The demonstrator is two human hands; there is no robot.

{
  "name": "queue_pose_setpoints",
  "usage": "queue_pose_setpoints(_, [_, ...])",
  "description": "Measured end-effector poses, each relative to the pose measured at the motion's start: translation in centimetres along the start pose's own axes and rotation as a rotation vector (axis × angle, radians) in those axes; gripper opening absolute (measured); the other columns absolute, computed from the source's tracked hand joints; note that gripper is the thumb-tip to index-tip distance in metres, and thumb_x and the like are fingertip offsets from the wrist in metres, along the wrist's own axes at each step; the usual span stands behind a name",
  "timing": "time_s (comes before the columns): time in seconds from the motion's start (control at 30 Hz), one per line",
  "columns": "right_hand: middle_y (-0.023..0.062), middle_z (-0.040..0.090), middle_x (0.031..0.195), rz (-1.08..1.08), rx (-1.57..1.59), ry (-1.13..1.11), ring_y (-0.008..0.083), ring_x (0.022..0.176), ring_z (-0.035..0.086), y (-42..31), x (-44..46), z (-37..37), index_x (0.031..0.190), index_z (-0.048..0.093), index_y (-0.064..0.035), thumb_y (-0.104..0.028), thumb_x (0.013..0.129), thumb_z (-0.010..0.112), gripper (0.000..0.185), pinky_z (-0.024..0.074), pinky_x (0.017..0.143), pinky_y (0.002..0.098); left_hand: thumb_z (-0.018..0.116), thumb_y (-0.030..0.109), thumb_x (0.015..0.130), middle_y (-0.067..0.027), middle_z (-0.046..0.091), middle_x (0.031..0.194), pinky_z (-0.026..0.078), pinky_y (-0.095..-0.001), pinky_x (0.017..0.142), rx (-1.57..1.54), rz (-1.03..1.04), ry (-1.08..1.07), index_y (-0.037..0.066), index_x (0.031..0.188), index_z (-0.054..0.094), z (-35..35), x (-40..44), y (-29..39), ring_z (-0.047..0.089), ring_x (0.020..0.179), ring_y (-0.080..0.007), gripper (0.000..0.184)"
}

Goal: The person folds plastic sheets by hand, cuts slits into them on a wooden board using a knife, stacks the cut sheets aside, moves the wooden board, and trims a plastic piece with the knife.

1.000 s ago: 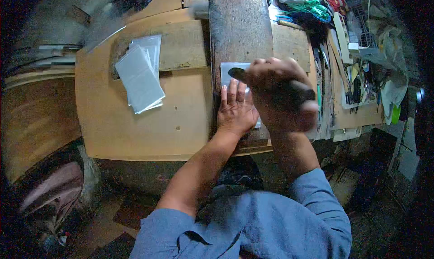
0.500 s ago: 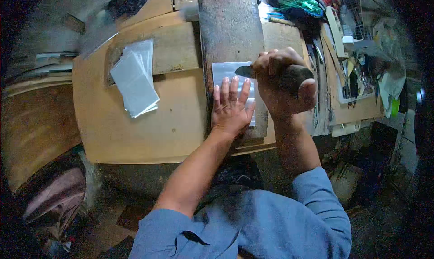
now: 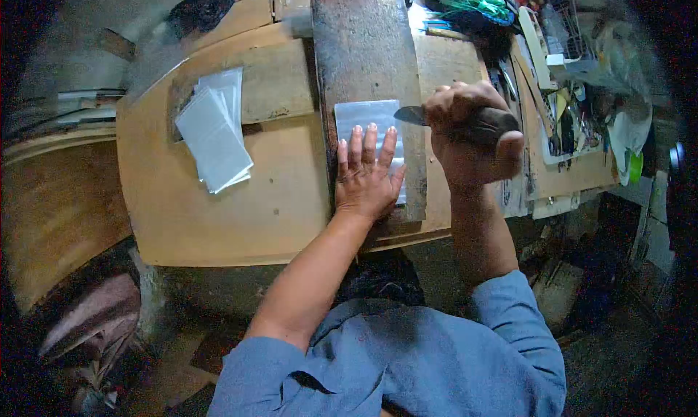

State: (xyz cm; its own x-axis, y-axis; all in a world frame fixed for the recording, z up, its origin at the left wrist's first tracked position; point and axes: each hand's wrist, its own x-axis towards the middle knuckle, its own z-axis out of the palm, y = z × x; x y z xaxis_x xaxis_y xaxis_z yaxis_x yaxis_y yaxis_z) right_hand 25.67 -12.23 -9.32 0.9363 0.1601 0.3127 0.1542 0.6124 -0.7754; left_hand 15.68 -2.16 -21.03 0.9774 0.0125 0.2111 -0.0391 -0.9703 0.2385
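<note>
My left hand (image 3: 369, 178) lies flat with its fingers spread on a pale, shiny, plastic-looking sheet (image 3: 352, 114); whether it is one layer or a stack I cannot tell. Beneath it is a long worn wooden board (image 3: 363, 46). A knife (image 3: 411, 115) with a dark, thick handle is gripped in my right hand (image 3: 469, 148), held up to the right of the sheet. Its blade points left, and the tip overlaps the sheet's upper right edge in this view. Whether the blade touches it cannot be told.
A fanned stack of similar pale sheets (image 3: 214, 130) rests on the wooden table (image 3: 196, 221) at left. On the right, a white tray (image 3: 560, 159) holds assorted tools. Plastic bags and green string (image 3: 472, 6) are heaped at the back right.
My right hand has drawn the knife to the right, so less of the blade overlaps the sheet. My left hand stays pressed in place, and the view has shifted slightly.
</note>
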Motion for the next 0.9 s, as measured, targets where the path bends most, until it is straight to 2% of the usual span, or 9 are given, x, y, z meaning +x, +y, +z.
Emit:
queue_pose_setpoints(0.37, [0.0092, 0.045, 0.075, -0.026, -0.158, -0.173, 0.0192, 0.065, 0.038, 0.5, -1.4, 0.5, 0.092, 0.052, 0.0024, -0.062, 0.077, 0.056, 0.067, 0.0339, 0.062, 0.0340, 0.061, 0.043, 0.076, -0.0096, 0.042, 0.132, 0.019, -0.0480, 0.107, 0.049, 0.026, 0.044, 0.019, 0.133, 0.042, -0.2, -2.3, 0.5, 0.033, 0.127, -0.0296, 0.065])
queue_pose_setpoints(0.4, [0.0090, 0.045, 0.075, -0.042, -0.145, -0.029, 0.0198, 0.067, 0.040, 0.6, -1.7, 1.5, 0.089, 0.051, 0.0013, -0.064, 0.074, 0.058, 0.067, 0.0343, 0.063, 0.0352, 0.061, 0.042, 0.076, -0.0099, 0.042, 0.132, 0.020, -0.0481, 0.106, 0.037, 0.021, 0.051, 0.018, 0.133, 0.042, -0.2, -2.2, 0.5, 0.034, 0.127, -0.0298, 0.065])
queue_pose_setpoints(0.47, [0.0087, 0.045, 0.074, -0.044, -0.088, -0.063, 0.0201, 0.068, 0.041, -0.5, -1.9, 2.4, 0.087, 0.050, 0.0005, -0.064, 0.074, 0.059, 0.066, 0.0344, 0.064, 0.0351, 0.061, 0.041, 0.075, -0.0101, 0.042, 0.132, 0.021, -0.0481, 0.106, 0.023, 0.011, 0.059, 0.018, 0.132, 0.043, -0.1, -1.9, 0.3, 0.035, 0.126, -0.0301, 0.064])
queue_pose_setpoints(0.57, [0.0078, 0.043, 0.071, -0.007, -0.024, -0.052, 0.0208, 0.068, 0.042, -0.6, -2.6, 4.1, 0.082, 0.046, -0.0013, -0.066, 0.072, 0.059, 0.067, 0.0339, 0.064, 0.0340, 0.059, 0.037, 0.077, -0.0114, 0.043, 0.129, 0.022, -0.0484, 0.106, 0.009, 0.031, 0.075, 0.014, 0.127, 0.047, 0.2, -2.4, 0.1, 0.035, 0.125, -0.0307, 0.057])
queue_pose_setpoints(0.63, [0.0074, 0.043, 0.071, 0.051, -0.073, -0.125, 0.0207, 0.068, 0.041, 0.8, -3.0, 4.4, 0.080, 0.045, -0.0022, -0.069, 0.071, 0.058, 0.069, 0.0339, 0.065, 0.0341, 0.055, 0.033, 0.077, -0.0135, 0.045, 0.123, 0.022, -0.0489, 0.105, 0.013, 0.045, -0.007, 0.008, 0.117, 0.053, -0.1, -2.3, 0.1, 0.037, 0.124, -0.0316, 0.047])
queue_pose_setpoints(0.67, [0.0079, 0.044, 0.072, 0.044, -0.035, -0.104, 0.0209, 0.068, 0.041, 1.2, -3.4, 4.5, 0.079, 0.045, -0.0014, -0.069, 0.070, 0.058, 0.070, 0.0351, 0.067, 0.0356, 0.052, 0.030, 0.076, -0.0154, 0.046, 0.118, 0.023, -0.0491, 0.105, 0.005, 0.039, 0.003, 0.004, 0.106, 0.057, -0.1, -2.1, 0.1, 0.038, 0.122, -0.0325, 0.040])
queue_pose_setpoints(0.77, [0.0086, 0.045, 0.072, 0.030, 0.100, -0.206, 0.0211, 0.069, 0.043, 0.5, -3.1, 5.6, 0.079, 0.045, -0.0002, -0.067, 0.071, 0.059, 0.068, 0.0362, 0.070, 0.0370, 0.050, 0.029, 0.077, -0.0162, 0.046, 0.117, 0.023, -0.0489, 0.106, -0.054, 0.034, 0.086, 0.002, 0.102, 0.059, -0.7, -1.9, 0.3, 0.037, 0.122, -0.0322, 0.038])
queue_pose_setpoints(0.8, [0.0086, 0.045, 0.072, 0.033, 0.103, -0.206, 0.0211, 0.069, 0.043, 0.9, -3.1, 5.5, 0.079, 0.045, -0.0002, -0.067, 0.071, 0.059, 0.068, 0.0362, 0.070, 0.0370, 0.049, 0.031, 0.079, -0.0157, 0.044, 0.121, 0.022, -0.0488, 0.106, 0.001, 0.034, 0.042, 0.002, 0.105, 0.057, -0.5, -1.9, 0.1, 0.034, 0.125, -0.0315, 0.040])
queue_pose_setpoints(0.9, [0.0083, 0.048, 0.076, 0.105, 0.014, -0.086, 0.0229, 0.071, 0.045, 3.0, -2.3, 4.6, 0.081, 0.048, 0.0004, -0.060, 0.072, 0.061, 0.063, 0.0370, 0.072, 0.0381, 0.048, 0.032, 0.080, -0.0144, 0.042, 0.126, 0.021, -0.0488, 0.106, -0.034, 0.028, -0.035, 0.002, 0.108, 0.057, -0.2, -2.2, 0.1, 0.032, 0.127, -0.0309, 0.041])
